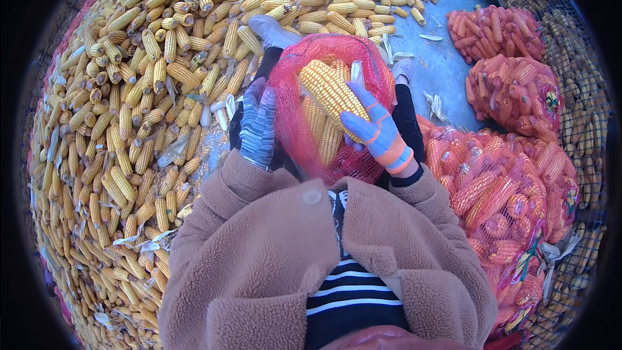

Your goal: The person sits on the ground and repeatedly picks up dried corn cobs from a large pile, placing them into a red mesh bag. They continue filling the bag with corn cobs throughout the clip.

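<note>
A red mesh bag (289, 84) stands between my legs, its mouth gaping upward and several yellow corn cobs (315, 123) inside. Over that mouth, my right hand (381, 131), in a blue-grey and orange striped glove, is closed round the lower end of a large corn cob (332, 94), which lies tilted. My left hand (258, 122), in a grey striped glove, rests along the bag's left side with its fingers stretched out. The palm side of that hand is partly hidden.
A big heap of loose corn cobs (139, 100) spreads over the left and far side. Filled red mesh bags (495, 188) lie on the right, with another filled bag (512, 91) farther back. Behind them runs a wire mesh fence (580, 91) holding cobs. Husk scraps (435, 105) litter the grey floor (424, 58).
</note>
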A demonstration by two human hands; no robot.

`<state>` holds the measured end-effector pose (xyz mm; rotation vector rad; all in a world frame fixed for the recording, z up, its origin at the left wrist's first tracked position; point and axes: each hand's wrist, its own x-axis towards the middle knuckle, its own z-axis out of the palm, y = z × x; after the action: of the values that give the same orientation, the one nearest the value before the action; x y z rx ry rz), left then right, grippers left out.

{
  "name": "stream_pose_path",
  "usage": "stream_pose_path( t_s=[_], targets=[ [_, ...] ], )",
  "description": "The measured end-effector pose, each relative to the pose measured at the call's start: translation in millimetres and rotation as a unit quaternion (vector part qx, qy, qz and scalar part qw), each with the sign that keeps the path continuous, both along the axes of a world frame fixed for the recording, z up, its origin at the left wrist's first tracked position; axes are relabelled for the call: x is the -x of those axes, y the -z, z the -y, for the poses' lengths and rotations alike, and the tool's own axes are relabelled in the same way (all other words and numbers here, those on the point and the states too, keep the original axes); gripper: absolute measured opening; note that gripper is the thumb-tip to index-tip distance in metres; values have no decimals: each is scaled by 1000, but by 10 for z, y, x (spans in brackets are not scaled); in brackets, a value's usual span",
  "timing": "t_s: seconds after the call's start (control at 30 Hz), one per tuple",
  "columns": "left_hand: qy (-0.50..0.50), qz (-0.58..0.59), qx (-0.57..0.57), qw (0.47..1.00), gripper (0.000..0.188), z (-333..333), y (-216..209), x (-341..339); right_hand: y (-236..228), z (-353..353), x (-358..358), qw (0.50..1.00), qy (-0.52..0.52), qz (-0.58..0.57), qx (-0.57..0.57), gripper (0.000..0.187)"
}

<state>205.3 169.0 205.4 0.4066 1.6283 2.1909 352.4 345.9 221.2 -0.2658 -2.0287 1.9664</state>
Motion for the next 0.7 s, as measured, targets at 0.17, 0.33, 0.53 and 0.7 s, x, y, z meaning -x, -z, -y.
stream_pose_path(
  t_s=[0.17,0.33,0.53,0.7],
  targets=[
    [-38,-76,420,904,88,-45,571,441,109,-255,60,961,75,25,-264,45],
    [-22,-21,411,911,84,-215,1119,511,201,-111,296,904,123,-69,-404,46],
    [28,183,-32,982,34,-216,680,608,352,13,650,804,134,22,-578,42],
    [131,130,-83,979,38,-428,-175,339,328,-334,961,734,179,141,-640,46]
  ],
)
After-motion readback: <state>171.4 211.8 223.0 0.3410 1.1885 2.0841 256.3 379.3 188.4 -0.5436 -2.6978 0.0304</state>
